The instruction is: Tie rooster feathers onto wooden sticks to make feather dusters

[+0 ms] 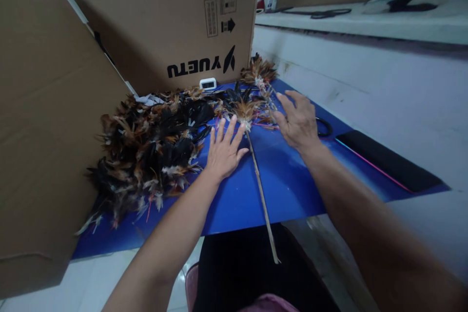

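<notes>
My left hand (225,152) lies palm down over the blue tabletop, fingers spread, beside a thin stick (261,190). Brown and black feathers (244,107) are bunched at the far end of that stick, which runs toward me past the table's front edge. To the right, my right hand (298,122) is raised with its fingers apart, near a second feather bunch (259,70). Pink strands (265,118) lie between the two hands. Left of my left hand spreads a big heap of loose brown and black feathers (146,141).
Cardboard boxes (146,19) wall off the back and left of the blue table (234,204). A small white digital device (208,84) stands against the back box. A black pad (387,161) and a black ring (324,127) lie right. Scissors (331,12) rest on a ledge.
</notes>
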Demonstrator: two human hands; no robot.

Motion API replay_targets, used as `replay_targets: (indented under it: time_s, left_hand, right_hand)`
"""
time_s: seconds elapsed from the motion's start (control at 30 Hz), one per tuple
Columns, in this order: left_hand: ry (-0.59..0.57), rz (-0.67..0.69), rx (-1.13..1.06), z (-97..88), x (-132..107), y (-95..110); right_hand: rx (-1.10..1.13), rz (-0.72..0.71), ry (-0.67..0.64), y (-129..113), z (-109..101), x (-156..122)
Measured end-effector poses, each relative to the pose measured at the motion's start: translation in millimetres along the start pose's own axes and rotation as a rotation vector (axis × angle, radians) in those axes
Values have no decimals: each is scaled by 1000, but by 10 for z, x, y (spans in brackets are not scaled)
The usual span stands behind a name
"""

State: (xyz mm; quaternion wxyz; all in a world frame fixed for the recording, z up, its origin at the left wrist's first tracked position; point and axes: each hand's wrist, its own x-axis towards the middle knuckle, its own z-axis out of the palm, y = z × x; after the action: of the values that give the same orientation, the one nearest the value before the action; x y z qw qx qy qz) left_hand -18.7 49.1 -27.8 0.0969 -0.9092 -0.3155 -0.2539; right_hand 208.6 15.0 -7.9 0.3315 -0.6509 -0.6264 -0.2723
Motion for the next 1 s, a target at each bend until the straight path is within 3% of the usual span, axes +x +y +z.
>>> replay_targets:
  time_s: [0.23,0.7,1.0]
  left_hand:
    - [-10,-36,53,27,-13,23]
    - [2,-23,29,59,5,-22]
    - [86,22,-33,98,9,-60]
  right_hand:
    - [82,-77,14,-98,-2,-31]
    - [192,-85,68,-159,-59,-51]
    - [238,-70,71,-213,-51,-69]
